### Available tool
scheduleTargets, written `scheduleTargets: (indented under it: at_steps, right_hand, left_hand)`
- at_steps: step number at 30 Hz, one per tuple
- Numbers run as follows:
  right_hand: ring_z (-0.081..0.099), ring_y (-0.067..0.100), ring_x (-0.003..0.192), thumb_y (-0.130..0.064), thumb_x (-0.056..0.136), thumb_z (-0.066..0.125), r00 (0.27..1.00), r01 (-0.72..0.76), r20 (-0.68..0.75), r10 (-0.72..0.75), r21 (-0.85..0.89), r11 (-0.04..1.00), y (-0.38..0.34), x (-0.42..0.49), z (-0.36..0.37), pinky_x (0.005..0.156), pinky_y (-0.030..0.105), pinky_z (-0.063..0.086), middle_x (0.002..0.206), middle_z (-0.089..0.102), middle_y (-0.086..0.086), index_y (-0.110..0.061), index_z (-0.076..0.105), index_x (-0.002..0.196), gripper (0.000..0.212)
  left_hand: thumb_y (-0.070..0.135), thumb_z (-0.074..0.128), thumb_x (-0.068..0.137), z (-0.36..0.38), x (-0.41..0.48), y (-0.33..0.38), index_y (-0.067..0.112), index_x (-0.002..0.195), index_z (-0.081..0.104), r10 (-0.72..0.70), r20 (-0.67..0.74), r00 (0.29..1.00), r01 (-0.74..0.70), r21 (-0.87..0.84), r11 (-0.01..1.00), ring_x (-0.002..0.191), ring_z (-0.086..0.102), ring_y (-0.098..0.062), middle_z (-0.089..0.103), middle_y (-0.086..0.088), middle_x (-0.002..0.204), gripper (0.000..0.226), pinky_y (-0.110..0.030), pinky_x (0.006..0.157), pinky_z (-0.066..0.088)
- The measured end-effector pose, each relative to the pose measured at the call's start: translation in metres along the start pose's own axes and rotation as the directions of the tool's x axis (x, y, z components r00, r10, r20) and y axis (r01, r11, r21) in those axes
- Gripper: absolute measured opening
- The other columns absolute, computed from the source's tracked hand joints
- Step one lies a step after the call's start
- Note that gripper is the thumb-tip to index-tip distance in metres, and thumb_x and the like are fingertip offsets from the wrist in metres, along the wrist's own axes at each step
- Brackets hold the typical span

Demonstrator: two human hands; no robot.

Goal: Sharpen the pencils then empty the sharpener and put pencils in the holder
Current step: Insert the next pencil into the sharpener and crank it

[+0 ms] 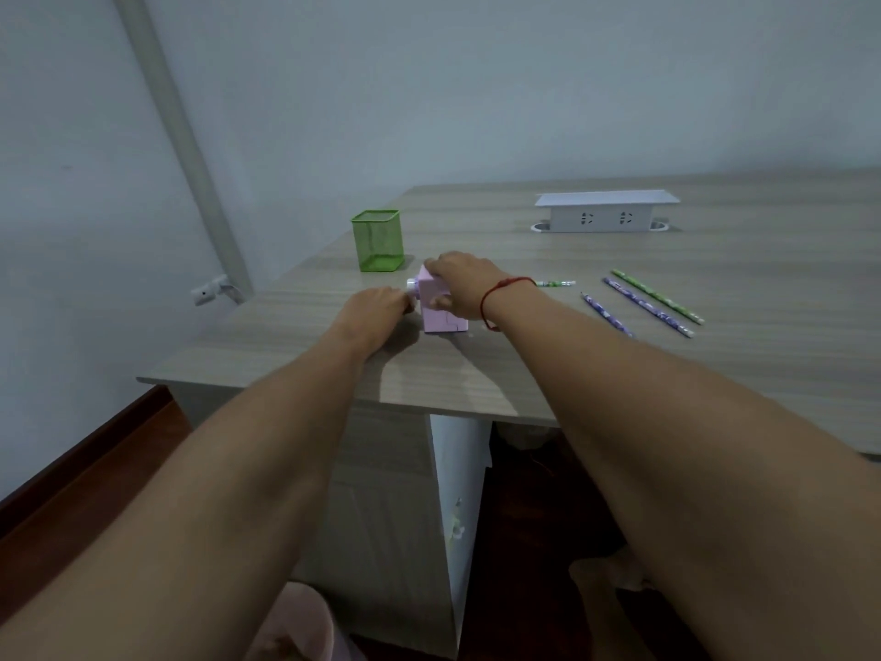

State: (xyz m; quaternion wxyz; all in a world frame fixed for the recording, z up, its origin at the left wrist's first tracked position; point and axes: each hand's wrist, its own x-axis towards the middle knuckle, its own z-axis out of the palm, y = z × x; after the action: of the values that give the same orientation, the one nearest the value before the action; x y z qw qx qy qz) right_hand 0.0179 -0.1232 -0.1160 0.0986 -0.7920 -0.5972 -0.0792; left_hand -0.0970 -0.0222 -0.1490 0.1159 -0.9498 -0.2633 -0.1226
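sharpener (437,318) nose facing left, R hand (461,283) gripping top

The pale wood-grain surface (715,374) carried a green mesh holder (379,240) near its left rear edge, upright. Just in front of it and to the right stood a pink sharpener (436,322). Well to the right lay three pencils, side by side and slanted, apart from one another: a green pencil (658,298) farthest, a long purple pencil (648,307) in the middle, and a shorter purple pencil (606,314) nearest. A green-and-white pencil (555,283) lay between them and the sharpener, partly hidden. At the rear sat a white socket box (603,219).
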Motion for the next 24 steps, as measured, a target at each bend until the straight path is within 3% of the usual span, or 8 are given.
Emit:
scheduleTargets:
  at_steps: [4, 7, 9, 13, 15, 18, 21, 24]
  right_hand:
    - [0.043, 0.032, 0.132, -0.029, 0.094, 0.053, 0.995, -0.1, 0.01, 0.1, 0.225, 0.969, 0.015, -0.006, -0.013, 0.106, 0.04, 0.038, 0.147, 0.037, 0.017, -0.012, 0.026, 0.149, 0.063]
    - [0.052, 0.035, 0.122, -0.015, 0.094, 0.044, 0.974, -0.227, 0.037, 0.224, 0.169, 0.959, 0.034, -0.008, -0.019, 0.099, 0.036, 0.043, 0.136, 0.052, 0.02, -0.006, 0.052, 0.13, 0.038]
    - [0.06, 0.035, 0.113, -0.004, 0.091, 0.045, 0.962, -0.261, 0.089, 0.256, 0.049, 0.964, 0.042, -0.015, -0.017, 0.093, 0.035, 0.049, 0.126, 0.061, 0.018, -0.007, 0.062, 0.121, 0.035]
    - [0.061, 0.032, 0.113, 0.0, 0.093, 0.047, 0.972, -0.228, 0.051, 0.227, -0.001, 0.974, 0.039, -0.022, -0.016, 0.091, 0.035, 0.048, 0.128, 0.06, 0.013, -0.017, 0.062, 0.125, 0.039]
    - [0.061, 0.034, 0.112, 0.001, 0.093, 0.045, 0.974, -0.227, 0.01, 0.227, -0.002, 0.974, 0.039, -0.022, -0.019, 0.091, 0.036, 0.048, 0.126, 0.061, 0.015, -0.015, 0.064, 0.123, 0.038]
    - [0.061, 0.035, 0.112, 0.002, 0.092, 0.045, 0.975, -0.221, -0.025, 0.221, -0.002, 0.975, 0.037, -0.023, -0.017, 0.092, 0.037, 0.047, 0.122, 0.063, 0.017, -0.012, 0.065, 0.12, 0.038]
    - [0.061, 0.034, 0.11, 0.0, 0.092, 0.045, 0.979, -0.204, -0.015, 0.204, 0.006, 0.979, 0.031, -0.024, -0.015, 0.092, 0.037, 0.047, 0.121, 0.064, 0.017, -0.01, 0.066, 0.118, 0.035]
    - [0.06, 0.035, 0.112, -0.004, 0.094, 0.047, 0.979, -0.202, -0.002, 0.202, 0.003, 0.979, 0.038, -0.029, -0.017, 0.092, 0.034, 0.046, 0.123, 0.062, 0.018, -0.011, 0.065, 0.12, 0.033]
  left_hand:
    - [0.019, 0.05, 0.094, 0.003, 0.001, 0.01, 0.007, 0.112, 0.06, -0.027, 0.051, 0.998, 0.031, -0.066, 0.997, 0.102, 0.061, -0.034, 0.063, -0.018, 0.112, 0.024, -0.038, 0.081, 0.046]
    - [0.016, 0.048, 0.095, 0.001, 0.0, 0.007, 0.005, 0.11, 0.06, -0.045, 0.053, 0.998, 0.051, -0.11, 0.993, 0.102, 0.059, -0.036, 0.063, -0.021, 0.113, 0.023, -0.038, 0.079, 0.044]
    - [0.015, 0.047, 0.094, 0.002, -0.003, 0.006, 0.005, 0.104, 0.063, -0.058, 0.042, 0.997, 0.065, -0.168, 0.984, 0.098, 0.061, -0.036, 0.064, -0.021, 0.109, 0.022, -0.036, 0.075, 0.044]
    - [0.02, 0.047, 0.087, -0.008, 0.0, 0.001, 0.008, 0.098, 0.064, -0.134, -0.149, 0.98, 0.083, -0.305, 0.949, 0.086, 0.062, -0.036, 0.068, -0.019, 0.097, 0.023, -0.037, 0.071, 0.049]
    - [0.022, 0.038, 0.087, -0.021, 0.01, 0.012, 0.009, 0.107, 0.062, -0.206, -0.25, 0.946, 0.078, -0.44, 0.894, 0.092, 0.061, -0.036, 0.067, -0.02, 0.105, 0.033, -0.039, 0.074, 0.048]
    - [0.017, 0.035, 0.092, -0.036, 0.023, 0.046, 0.003, 0.114, 0.06, -0.21, -0.253, 0.944, 0.02, -0.594, 0.805, 0.107, 0.058, -0.036, 0.063, -0.021, 0.117, 0.036, -0.04, 0.084, 0.047]
    - [0.018, 0.035, 0.094, -0.027, 0.026, 0.054, 0.002, 0.1, 0.06, -0.242, -0.217, 0.946, 0.064, -0.605, 0.793, 0.097, 0.057, -0.035, 0.065, -0.019, 0.104, 0.03, -0.034, 0.072, 0.04]
    - [0.021, 0.034, 0.095, -0.02, 0.026, 0.049, 0.005, 0.101, 0.059, -0.251, -0.221, 0.942, 0.082, -0.575, 0.814, 0.095, 0.056, -0.033, 0.064, -0.017, 0.105, 0.031, -0.034, 0.071, 0.039]
